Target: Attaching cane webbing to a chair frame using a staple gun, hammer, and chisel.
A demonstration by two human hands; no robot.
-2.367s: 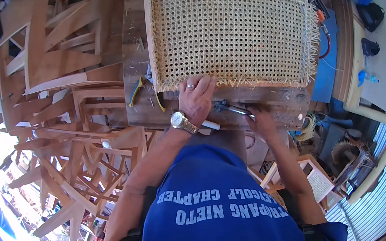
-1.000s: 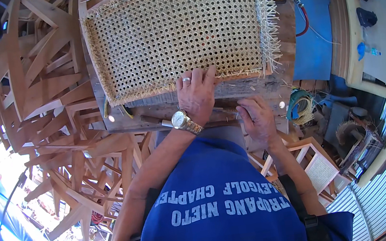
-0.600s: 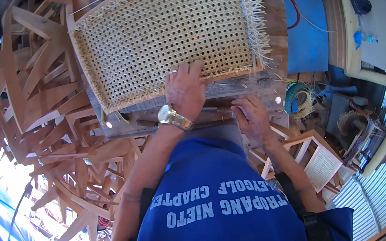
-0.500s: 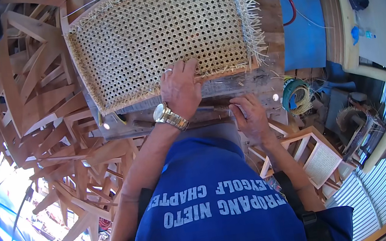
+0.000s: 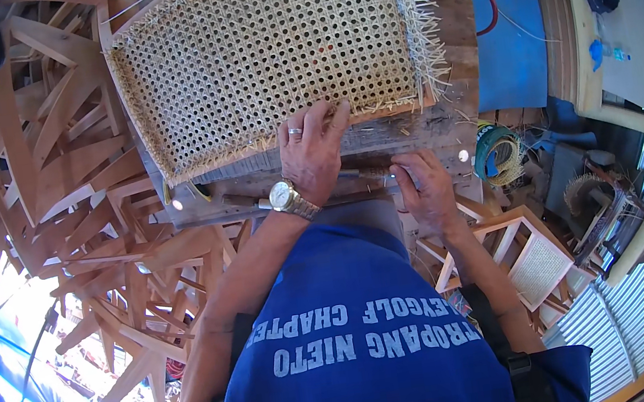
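My left hand (image 5: 312, 153), with a ring and a wristwatch (image 5: 285, 196), is at the near edge of a woven cane panel (image 5: 263, 62). Its fingers curl over the cane edge and the wooden strip there, while the thumb is out of sight. To its right, my right hand (image 5: 426, 187) hangs over the bench's front edge, fingertips and thumb pinched together. Something tiny may be between them, too small to make out. Loose cane ends (image 5: 423, 33) fringe the panel's right side. Between my hands lies a tool with a dark handle (image 5: 367, 172).
Another handled tool (image 5: 241, 202) lies along the front of the wooden bench (image 5: 456, 106). Wooden chair parts (image 5: 75, 176) are piled on the left. A green-wrapped cane coil (image 5: 494, 150) and a cane-seated chair (image 5: 538, 266) are on the right; a red hose (image 5: 490, 8) lies at the far right.
My left hand has shifted a little right along the panel's near edge, its forefinger reaching farther right. My right hand stays pinched, moved slightly right in view.
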